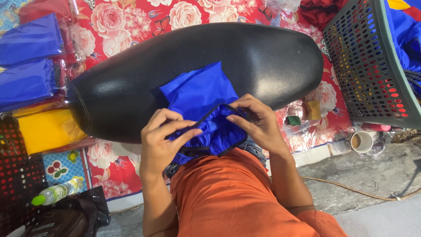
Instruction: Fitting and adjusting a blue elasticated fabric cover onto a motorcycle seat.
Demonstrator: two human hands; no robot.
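Blue fabric cover [206, 109] with black trim, pinched by left hand [162, 140] and right hand [258, 120]. Beneath the grip lies a black motorcycle seat [131, 83]. Right of it, a grey perforated basket [368, 66] holds blue cloth [405, 30].

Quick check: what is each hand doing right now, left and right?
Left hand: closed, pinching the blue fabric cover at its black-trimmed edge.
Right hand: closed, gripping the same cover's edge, over the black seat.

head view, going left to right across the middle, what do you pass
folded blue packets → yellow packet → black seat → left hand → blue fabric → right hand → paper cup → grey perforated basket
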